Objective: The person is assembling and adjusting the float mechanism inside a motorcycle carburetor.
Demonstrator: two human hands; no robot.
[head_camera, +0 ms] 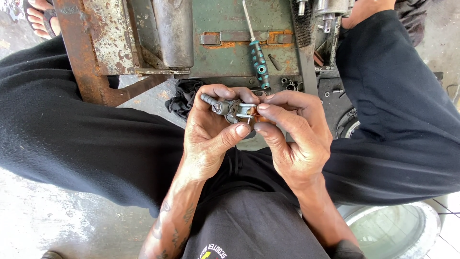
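Both my hands meet in front of me over my lap, between my knees in black trousers. My left hand grips a small grey metal part with a short stub sticking out to the left; the thumb presses on it from below. My right hand pinches the shiny metal clip end of the same part with thumb and forefinger, where a small orange-brown piece shows. Most of the part is hidden by my fingers.
A rusty green metal box stands ahead, with a teal-and-black-handled screwdriver lying on it. Small nuts and bolts lie near its edge, beside a black rag. A round metal basin sits at lower right. A sandalled foot shows at top left.
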